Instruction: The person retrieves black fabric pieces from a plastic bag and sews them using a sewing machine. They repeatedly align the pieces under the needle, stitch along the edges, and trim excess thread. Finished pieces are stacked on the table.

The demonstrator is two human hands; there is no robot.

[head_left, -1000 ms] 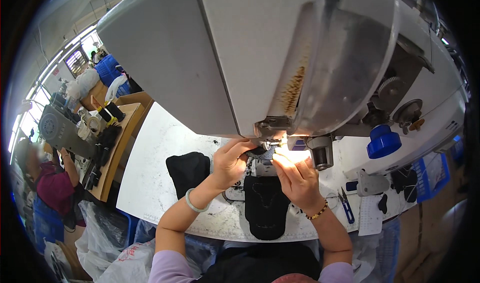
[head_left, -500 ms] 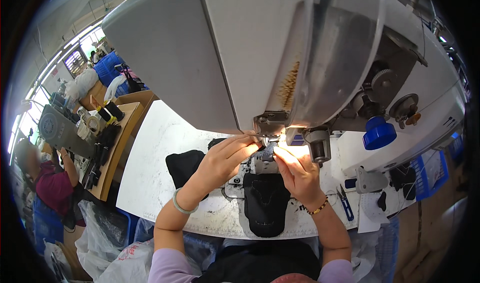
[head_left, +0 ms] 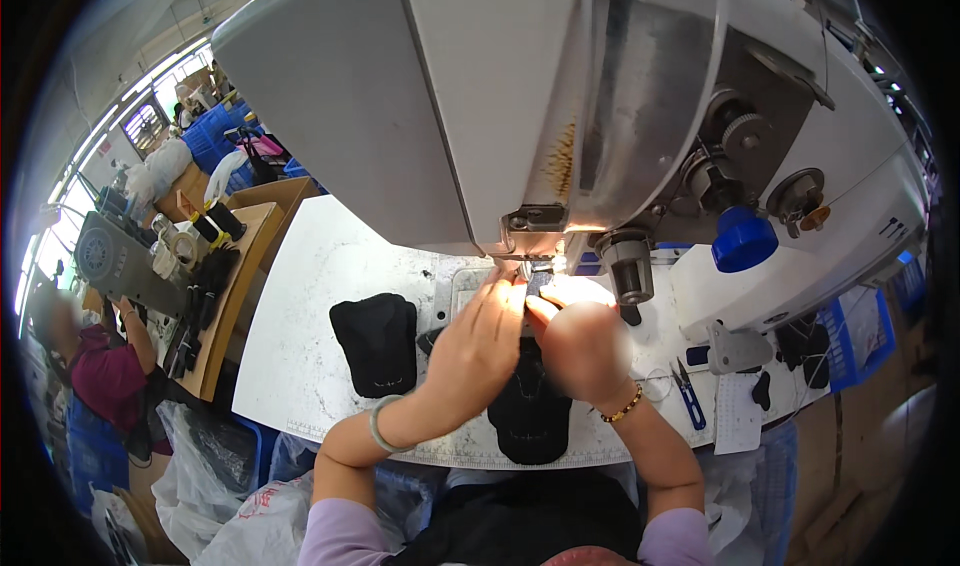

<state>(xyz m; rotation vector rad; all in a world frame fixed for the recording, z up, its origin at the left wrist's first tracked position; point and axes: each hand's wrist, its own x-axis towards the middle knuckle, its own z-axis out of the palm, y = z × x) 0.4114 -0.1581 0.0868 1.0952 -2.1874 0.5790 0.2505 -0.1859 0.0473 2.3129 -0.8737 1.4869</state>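
Cloth (head_left: 538, 283) lies under the head of the machine (head_left: 345, 126); right of that, a blue crate (head_left: 848, 378) holds something pale, unclear. The left hand (head_left: 478, 346), straight-fingered, lies beside the cloth, grip unclear; the right hand (head_left: 582, 351) pinches it.

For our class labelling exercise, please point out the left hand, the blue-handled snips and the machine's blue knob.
Left hand (head_left: 476, 344): head view, back of the hand.
Blue-handled snips (head_left: 693, 406): head view, the handle.
Blue knob (head_left: 745, 241): head view, middle of its cap.
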